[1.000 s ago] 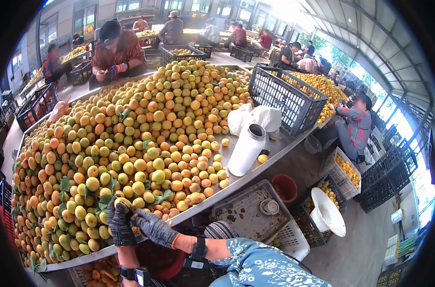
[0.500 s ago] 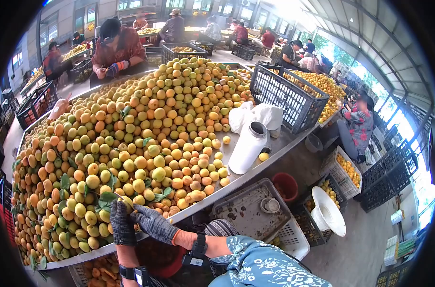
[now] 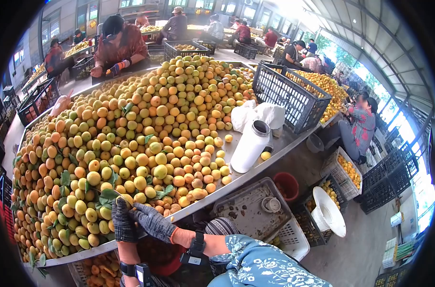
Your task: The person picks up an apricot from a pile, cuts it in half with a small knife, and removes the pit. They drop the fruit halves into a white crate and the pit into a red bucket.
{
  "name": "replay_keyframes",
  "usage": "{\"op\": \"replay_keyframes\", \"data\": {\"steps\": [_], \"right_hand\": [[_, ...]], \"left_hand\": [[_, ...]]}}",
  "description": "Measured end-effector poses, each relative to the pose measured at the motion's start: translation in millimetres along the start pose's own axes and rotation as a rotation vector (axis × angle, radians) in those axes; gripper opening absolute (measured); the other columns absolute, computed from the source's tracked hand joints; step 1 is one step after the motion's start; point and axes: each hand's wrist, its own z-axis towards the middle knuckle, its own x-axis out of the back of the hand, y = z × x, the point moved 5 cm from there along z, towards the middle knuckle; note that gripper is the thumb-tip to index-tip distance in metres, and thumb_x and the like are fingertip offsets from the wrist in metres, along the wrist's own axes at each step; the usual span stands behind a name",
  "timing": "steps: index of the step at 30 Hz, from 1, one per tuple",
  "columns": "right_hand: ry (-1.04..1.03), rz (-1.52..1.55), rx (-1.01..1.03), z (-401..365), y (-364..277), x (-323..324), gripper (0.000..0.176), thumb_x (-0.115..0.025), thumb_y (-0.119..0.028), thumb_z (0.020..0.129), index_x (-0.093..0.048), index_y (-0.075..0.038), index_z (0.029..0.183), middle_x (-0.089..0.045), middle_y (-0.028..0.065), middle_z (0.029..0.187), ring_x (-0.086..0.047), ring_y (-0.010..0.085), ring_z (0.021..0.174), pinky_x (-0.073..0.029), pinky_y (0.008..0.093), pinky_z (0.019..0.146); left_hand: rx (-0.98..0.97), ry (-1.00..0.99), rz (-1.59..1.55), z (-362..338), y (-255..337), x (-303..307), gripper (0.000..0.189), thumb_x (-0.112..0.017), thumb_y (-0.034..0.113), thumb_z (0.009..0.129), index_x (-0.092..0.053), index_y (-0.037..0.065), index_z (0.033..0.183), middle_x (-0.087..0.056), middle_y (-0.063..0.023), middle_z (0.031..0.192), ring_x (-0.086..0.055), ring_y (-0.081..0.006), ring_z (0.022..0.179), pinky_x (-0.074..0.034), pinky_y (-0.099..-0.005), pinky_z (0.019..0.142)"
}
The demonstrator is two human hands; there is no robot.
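Observation:
My left hand, in a dark grey knitted glove, is closed with an apricot at its fingertips, just above the table's front edge. From the right, my right hand, gloved the same way, reaches in with its fingers pinched against that apricot. The fingers partly cover the fruit. Right behind the hands rises a big heap of yellow-orange apricots with some green leaves among them. Below the hands, a red bucket is partly hidden by my forearms.
A white bottle, a white plastic bag and a black crate stand on the metal table. Right of my knees are a grey tray, a red basin and a white hat. A co-worker sits across the heap.
The view has shifted slightly. Both hands stay together at the table edge, around the apricot, with only a small movement of the fingers.

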Motion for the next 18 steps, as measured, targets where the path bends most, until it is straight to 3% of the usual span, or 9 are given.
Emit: {"op": "replay_keyframes", "data": {"steps": [3, 4, 6, 8, 10, 12, 14, 16, 18], "right_hand": [[0.107, 0.006, 0.033, -8, 2, 3, 0.035, -0.046, -0.004, 0.097, -0.045, 0.001, 0.132, -0.06, 0.0051, 0.107, -0.055, 0.0109, 0.103, -0.045, 0.0225, 0.093], [0.108, 0.007, 0.032, -10, 1, 4, 0.035, -0.046, -0.004, 0.097, -0.045, 0.001, 0.132, -0.06, 0.0051, 0.107, -0.055, 0.0109, 0.103, -0.045, 0.0225, 0.093], [0.108, -0.322, 0.016, -18, -19, -1, 0.035, -0.047, -0.007, 0.097, -0.046, 0.002, 0.131, -0.06, 0.0073, 0.11, -0.056, 0.0131, 0.104, -0.045, 0.0253, 0.095], [0.156, -0.309, -0.004, -19, -22, -2, 0.034, -0.048, -0.007, 0.096, -0.049, 0.002, 0.129, -0.06, 0.0096, 0.113, -0.057, 0.0161, 0.105, -0.045, 0.0271, 0.096], [0.205, -0.292, -0.021, -17, -15, 2, 0.033, -0.048, -0.008, 0.096, -0.051, 0.002, 0.126, -0.06, 0.0119, 0.116, -0.058, 0.0191, 0.106, -0.045, 0.0289, 0.097], [0.225, -0.638, 0.277, -13, -8, 6, 0.035, -0.051, -0.017, 0.098, -0.051, -0.001, 0.129, -0.062, 0.0046, 0.092, -0.058, 0.0122, 0.078, -0.05, 0.0263, 0.069], [0.247, -0.733, 0.318, -15, -9, 5, 0.035, -0.052, -0.016, 0.098, -0.05, -0.001, 0.129, -0.062, 0.0042, 0.091, -0.058, 0.0123, 0.078, -0.049, 0.0261, 0.069], [0.266, -0.833, 0.358, -20, -16, 3, 0.035, -0.052, -0.015, 0.097, -0.05, -0.001, 0.129, -0.062, 0.0039, 0.09, -0.058, 0.0123, 0.078, -0.049, 0.0258, 0.068], [0.138, -0.64, 0.306, -23, -28, -5, 0.035, -0.051, -0.013, 0.097, -0.049, -0.001, 0.131, -0.063, 0.0037, 0.09, -0.057, 0.0114, 0.077, -0.049, 0.0245, 0.067]], "left_hand": [[0.147, -0.125, -0.125, 3, -5, 0, 0.036, -0.061, 0.035, 0.092, -0.055, 0.007, 0.115, -0.056, -0.0007, 0.099, -0.055, -0.0126, 0.085, -0.048, -0.0267, 0.073], [0.075, -0.133, -0.068, 2, 0, -3, 0.038, -0.061, 0.034, 0.092, -0.055, 0.006, 0.116, -0.056, -0.0016, 0.102, -0.055, -0.0132, 0.088, -0.048, -0.0273, 0.077], [0.006, -0.137, -0.017, 1, 5, -9, 0.04, -0.062, 0.034, 0.091, -0.054, 0.005, 0.118, -0.057, -0.0024, 0.105, -0.056, -0.0137, 0.092, -0.048, -0.0278, 0.08], [-0.196, -0.086, 0.103, 3, 7, -8, 0.041, -0.06, 0.033, 0.092, -0.055, 0.004, 0.12, -0.058, -0.0052, 0.111, -0.056, -0.0156, 0.1, -0.046, -0.0292, 0.088], [-0.194, -0.139, 0.123, 13, -4, 9, 0.041, -0.059, 0.033, 0.093, -0.055, 0.003, 0.121, -0.058, -0.0057, 0.113, -0.055, -0.0158, 0.103, -0.044, -0.0297, 0.092], [-0.19, -0.191, 0.146, 22, -17, 18, 0.041, -0.057, 0.033, 0.094, -0.055, 0.003, 0.123, -0.059, -0.0062, 0.116, -0.054, -0.016, 0.107, -0.043, -0.0302, 0.095], [0.013, 0.091, -0.068, 27, -36, 37, 0.038, -0.054, 0.034, 0.096, -0.058, 0.004, 0.119, -0.06, -0.0047, 0.112, -0.056, -0.0143, 0.101, -0.046, -0.0298, 0.089], [0.127, 0.04, -0.157, 12, -20, 16, 0.037, -0.055, 0.036, 0.096, -0.058, 0.005, 0.116, -0.06, -0.0033, 0.108, -0.056, -0.0129, 0.097, -0.047, -0.0292, 0.085], [0.239, -0.015, -0.246, -5, -3, -6, 0.037, -0.055, 0.038, 0.095, -0.059, 0.006, 0.112, -0.061, -0.0019, 0.103, -0.057, -0.0116, 0.092, -0.049, -0.0285, 0.08]]}}
